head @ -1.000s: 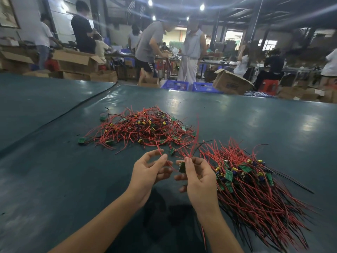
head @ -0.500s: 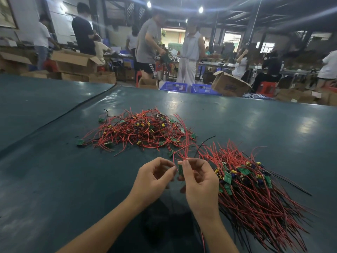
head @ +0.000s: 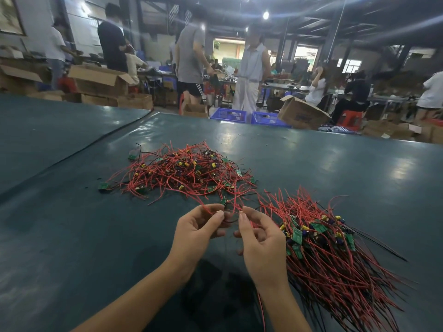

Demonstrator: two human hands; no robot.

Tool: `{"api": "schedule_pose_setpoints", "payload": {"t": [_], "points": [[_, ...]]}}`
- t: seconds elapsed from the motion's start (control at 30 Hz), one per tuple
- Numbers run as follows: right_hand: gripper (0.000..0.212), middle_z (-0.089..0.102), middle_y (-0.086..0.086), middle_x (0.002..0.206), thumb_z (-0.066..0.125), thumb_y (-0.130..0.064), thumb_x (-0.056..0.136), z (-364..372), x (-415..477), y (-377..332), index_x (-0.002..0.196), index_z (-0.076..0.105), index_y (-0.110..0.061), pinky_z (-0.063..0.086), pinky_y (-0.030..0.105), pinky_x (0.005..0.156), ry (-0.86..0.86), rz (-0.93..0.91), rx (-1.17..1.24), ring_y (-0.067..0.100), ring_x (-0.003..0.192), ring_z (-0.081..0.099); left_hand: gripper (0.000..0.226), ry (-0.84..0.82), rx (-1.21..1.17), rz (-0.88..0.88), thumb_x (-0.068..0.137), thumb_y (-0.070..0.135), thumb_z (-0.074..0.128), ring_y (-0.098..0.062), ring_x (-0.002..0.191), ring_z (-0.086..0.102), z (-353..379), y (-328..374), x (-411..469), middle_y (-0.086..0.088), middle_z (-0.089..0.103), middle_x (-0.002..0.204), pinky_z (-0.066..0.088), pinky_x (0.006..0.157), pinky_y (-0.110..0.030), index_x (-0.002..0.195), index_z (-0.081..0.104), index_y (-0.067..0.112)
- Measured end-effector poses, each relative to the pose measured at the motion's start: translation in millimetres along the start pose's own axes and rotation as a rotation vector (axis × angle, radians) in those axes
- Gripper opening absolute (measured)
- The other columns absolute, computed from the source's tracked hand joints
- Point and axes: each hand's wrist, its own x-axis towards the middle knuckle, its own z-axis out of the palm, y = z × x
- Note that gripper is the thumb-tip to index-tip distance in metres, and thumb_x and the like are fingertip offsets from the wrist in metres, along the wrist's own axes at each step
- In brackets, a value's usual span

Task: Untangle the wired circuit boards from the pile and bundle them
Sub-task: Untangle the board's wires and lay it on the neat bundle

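Note:
A tangled pile of red-wired green circuit boards (head: pixel 182 171) lies on the dark teal table (head: pixel 72 236), just beyond my hands. To the right lies a straightened bundle of wired boards (head: pixel 330 250), its wires fanning toward me. My left hand (head: pixel 199 228) pinches a red wire (head: pixel 206 207) that runs up into the tangled pile. My right hand (head: pixel 261 243) curls round red wires; one trails down past its wrist. A small green board (head: pixel 223 200) hangs on wires just above the gap between my hands. A thin black wire (head: pixel 230 221) crosses that gap.
A seam (head: pixel 96 144) in the table mat runs diagonally at the left. Loose boards (head: pixel 103 186) lie at the pile's left edge. Past the far table edge stand people, cardboard boxes (head: pixel 302 113) and blue crates (head: pixel 229 115).
My hands have moved apart and slightly forward toward the pile. The board pinched between my fingertips earlier no longer shows there; my left hand now pinches a red wire.

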Motion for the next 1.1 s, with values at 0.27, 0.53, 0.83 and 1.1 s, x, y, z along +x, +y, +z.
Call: {"api": "schedule_pose_setpoints", "payload": {"t": [0.27,0.53,0.83,1.1], "points": [[0.019,0.07,-0.009,0.079,0.075,-0.022,0.085,5.3,-2.5,-0.2,0.094,0.059,-0.02,0.054,0.036,0.059,0.03,0.065,0.084,0.02,0.068,0.068,0.024,0.009,-0.162,-0.072,0.078,0.012,0.066,-0.017,0.087,0.072,1.4,5.5,0.3,-0.013,0.075,0.096,0.056,0.067,-0.02,0.101,0.069,0.006],[0.01,0.075,0.004,0.074,0.074,-0.024,0.083,4.6,1.3,0.2,0.083,0.076,-0.015,0.056,0.023,0.064,-0.072,0.209,0.222,0.014,0.069,0.071,0.027,-0.153,-0.093,-0.109,0.075,0.018,0.066,-0.013,0.071,0.065,3.7,7.9,-4.5,-0.011,0.072,0.088,0.052,0.061,-0.019,0.098,0.071,0.005],[0.028,0.069,0.015,0.066,0.076,-0.049,0.066,1.0,1.0,-7.6,0.06,0.072,-0.022,0.051,0.031,0.05,0.009,0.256,0.275,0.018,0.056,0.061,0.037,-0.111,-0.1,-0.189,0.065,0.031,0.076,-0.016,0.057,0.066,5.9,9.7,-5.8,-0.014,0.072,0.081,0.052,0.052,-0.022,0.088,0.062,0.006],[0.029,0.068,0.005,0.059,0.071,-0.035,0.087,-0.9,2.0,-3.7,0.063,0.073,-0.018,0.049,0.03,0.056,0.082,0.176,0.136,0.012,0.048,0.058,0.021,-0.091,0.026,-0.088,0.08,0.006,0.073,-0.02,0.067,0.07,0.6,6.9,-3.8,-0.01,0.072,0.077,0.055,0.057,-0.024,0.095,0.059,0.008]]}}
